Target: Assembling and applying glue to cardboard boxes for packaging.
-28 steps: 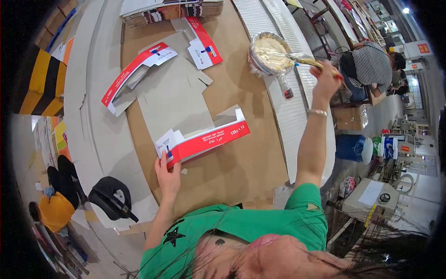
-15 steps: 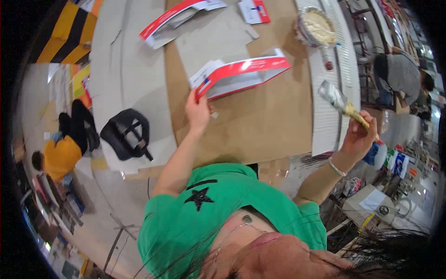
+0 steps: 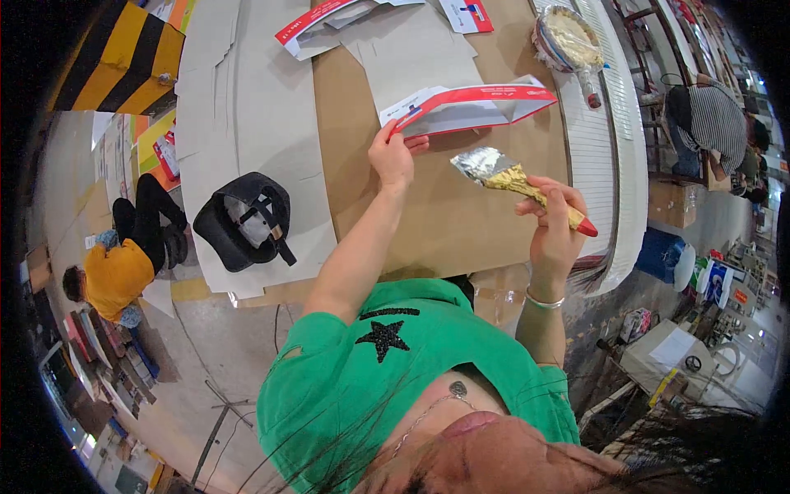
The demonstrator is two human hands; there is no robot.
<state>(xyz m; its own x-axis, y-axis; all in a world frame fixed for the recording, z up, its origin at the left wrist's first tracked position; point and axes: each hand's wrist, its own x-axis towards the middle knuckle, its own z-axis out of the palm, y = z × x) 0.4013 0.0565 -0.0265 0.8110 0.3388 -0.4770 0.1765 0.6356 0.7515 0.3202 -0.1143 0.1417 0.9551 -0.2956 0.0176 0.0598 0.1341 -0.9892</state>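
My left hand (image 3: 393, 158) grips the left end of a red and white folded cardboard piece (image 3: 485, 96), which stands up over the brown cardboard sheet. In my right hand (image 3: 556, 216) is a paintbrush (image 3: 517, 179); its head is wrapped in foil-like silver and gold, and a red handle end pokes out past the fingers. The brush points left, just below the cardboard piece and apart from it. At the far right of the table stands a round tub (image 3: 568, 39) of pale creamy paste, with a brush-like handled thing (image 3: 589, 86) beside it.
Another red and white cardboard piece (image 3: 322, 25) and a flat card (image 3: 467, 15) lie at the far side. A black cap (image 3: 244, 221) rests at the table's left. A person in a yellow top (image 3: 123, 280) is low at the left, another in stripes (image 3: 714, 119) at the right.
My right hand has brought the brush leftward from the right edge to over the table. The cardboard piece in my left hand appears further right as the whole view shifts.
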